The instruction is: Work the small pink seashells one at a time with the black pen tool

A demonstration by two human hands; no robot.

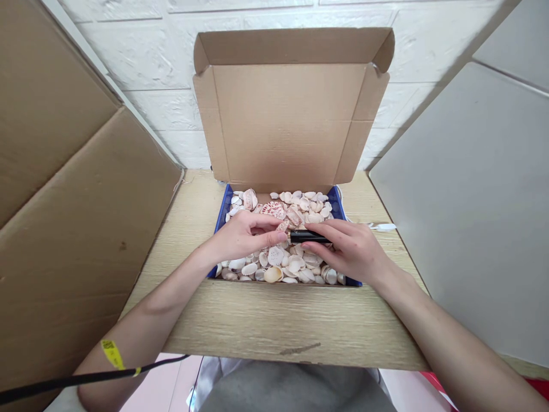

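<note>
My right hand (354, 247) is closed around a short black cylindrical tool (305, 236), whose narrow tip points left; its exact kind I cannot make out. Pinched between the thumb and fingers of my left hand (244, 233) is a small pinkish seashell (283, 226), right at the tool's tip. Whether tip and shell touch is too small to tell. Both hands are over a shallow blue-sided cardboard box (220, 216) full of loose seashells (295, 263). A larger red-and-white patterned shell (273, 209) lies behind my left fingers.
The box's brown lid (287, 120) stands open against a white brick wall (141, 54). A cardboard panel (128, 189) rises on the left, a pale panel (472, 189) on the right. A white strip (383, 227) lies beside the box on the wooden table (257, 320). A black cable (86, 377) crosses lower left.
</note>
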